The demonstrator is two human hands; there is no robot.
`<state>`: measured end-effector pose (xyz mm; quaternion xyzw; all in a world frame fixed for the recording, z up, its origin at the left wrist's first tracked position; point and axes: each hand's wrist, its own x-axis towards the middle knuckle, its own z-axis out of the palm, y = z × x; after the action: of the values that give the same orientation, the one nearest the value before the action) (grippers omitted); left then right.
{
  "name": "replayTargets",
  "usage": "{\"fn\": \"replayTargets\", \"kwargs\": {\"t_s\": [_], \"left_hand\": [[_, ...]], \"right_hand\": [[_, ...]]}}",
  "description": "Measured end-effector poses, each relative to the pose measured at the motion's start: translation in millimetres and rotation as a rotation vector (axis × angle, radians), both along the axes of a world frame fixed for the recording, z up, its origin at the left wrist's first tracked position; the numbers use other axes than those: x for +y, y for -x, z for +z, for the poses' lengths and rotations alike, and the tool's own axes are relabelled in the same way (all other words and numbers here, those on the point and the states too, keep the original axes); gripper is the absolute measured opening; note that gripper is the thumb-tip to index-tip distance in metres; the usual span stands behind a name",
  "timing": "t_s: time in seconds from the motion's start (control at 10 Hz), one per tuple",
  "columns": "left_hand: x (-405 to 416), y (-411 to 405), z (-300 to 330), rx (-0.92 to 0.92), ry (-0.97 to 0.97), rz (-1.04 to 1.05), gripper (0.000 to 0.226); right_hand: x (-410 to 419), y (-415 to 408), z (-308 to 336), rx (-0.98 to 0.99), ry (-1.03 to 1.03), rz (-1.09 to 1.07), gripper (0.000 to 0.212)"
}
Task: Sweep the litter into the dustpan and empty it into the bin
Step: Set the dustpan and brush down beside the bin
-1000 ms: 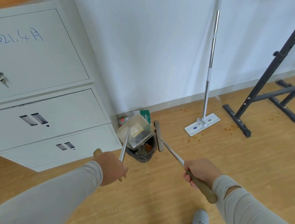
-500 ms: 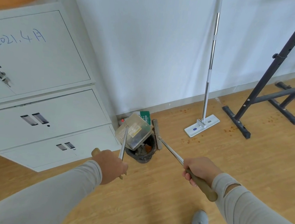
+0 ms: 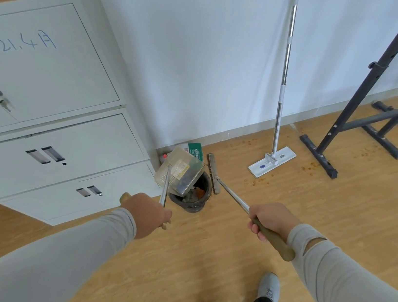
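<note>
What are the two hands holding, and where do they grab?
The left hand grips the dustpan by its handle, tipped over the bin. The right hand grips the broom by its handle's brown end.

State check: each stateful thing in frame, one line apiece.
dustpan: tipped over the bin, held by its handle
bin: open top, litter inside
broom: head beside the bin's rim
left hand: grips the dustpan handle
right hand: grips the broom handle
mop: upright against the wall, pad on the floor
cabinet: doors closed, keys in a lock
</note>
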<state>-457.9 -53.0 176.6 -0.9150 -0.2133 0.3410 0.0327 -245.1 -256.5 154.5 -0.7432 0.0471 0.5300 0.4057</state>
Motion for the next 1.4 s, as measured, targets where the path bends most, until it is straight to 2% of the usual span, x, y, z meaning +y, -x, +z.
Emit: {"fn": "replayTargets", "kwargs": {"t_s": [0.1, 0.2, 0.3, 0.4, 0.5, 0.6, 0.7, 0.8, 0.9, 1.0, 1.2, 1.4], "left_hand": [[4, -2, 1, 0.018, 0.009, -0.035, 0.042], [5, -5, 5, 0.091, -0.024, -0.106, 0.036], [12, -4, 6, 0.045, -0.071, -0.116, 0.033], [18, -7, 16, -0.146, -0.097, -0.035, 0.024], [18, -21, 39, -0.394, -0.072, 0.050, 0.026], [19, -39, 66, -0.629, 0.044, 0.293, 0.023], [23, -54, 81, -0.781, 0.165, 0.522, 0.011], [25, -68, 90, -0.886, 0.240, 0.681, 0.010], [23, -84, 89, -0.934, 0.295, 0.798, 0.013], [17, -107, 83, -0.961, 0.333, 0.875, 0.014], [-4, -173, 55, -0.958, 0.377, 0.988, 0.011], [-35, -235, 24, -0.903, 0.349, 1.053, 0.027]], "right_hand": [[1, -1, 6, 0.001, -0.001, 0.002, 0.008], [1, -1, 4, -0.001, -0.016, 0.008, 0.009], [3, -5, 5, 0.007, -0.025, -0.008, 0.010], [3, -17, 13, 0.012, -0.033, -0.011, 0.013], [4, -36, 36, 0.060, -0.084, -0.047, 0.012], [8, -58, 64, 0.079, -0.162, -0.083, 0.017], [13, -76, 93, 0.081, -0.236, -0.051, 0.019], [15, -94, 113, 0.039, -0.269, -0.029, 0.017], [17, -116, 120, 0.021, -0.332, -0.013, 0.024], [18, -138, 119, -0.004, -0.428, -0.017, 0.017], [25, -196, 106, -0.167, -0.491, -0.099, 0.021], [15, -250, 94, -0.099, -0.618, -0.181, 0.030]]}}
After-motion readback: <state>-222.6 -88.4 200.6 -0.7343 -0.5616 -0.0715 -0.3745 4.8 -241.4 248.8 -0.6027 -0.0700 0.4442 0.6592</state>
